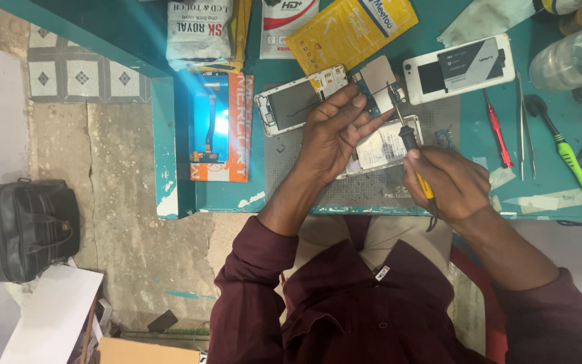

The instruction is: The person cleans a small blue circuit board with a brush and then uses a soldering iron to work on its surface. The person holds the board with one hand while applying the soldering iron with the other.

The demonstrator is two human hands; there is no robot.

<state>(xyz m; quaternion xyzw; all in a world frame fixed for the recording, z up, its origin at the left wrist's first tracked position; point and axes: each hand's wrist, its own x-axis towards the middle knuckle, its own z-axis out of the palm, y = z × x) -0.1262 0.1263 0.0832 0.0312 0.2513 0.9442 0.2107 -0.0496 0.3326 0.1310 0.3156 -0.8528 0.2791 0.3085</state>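
Observation:
My left hand [335, 131] presses down on an opened phone [385, 147] that lies on a grey work mat [365, 192], fingers reaching toward a small circuit board [377, 84]. My right hand [449, 183] grips a yellow-and-black screwdriver [412, 145], its thin tip pointing up at the circuit board. A detached white phone frame [294, 101] lies just left of the left hand's fingers.
A white phone [456, 67] lies at the back right. Red screwdriver [498, 131], tweezers [523, 125] and a green-handled tool [574, 165] lie right of the mat. Packets, an orange-blue box [223, 128] and a clear bottle [570, 61] crowd the teal table. A black bag [25, 229] sits on the floor.

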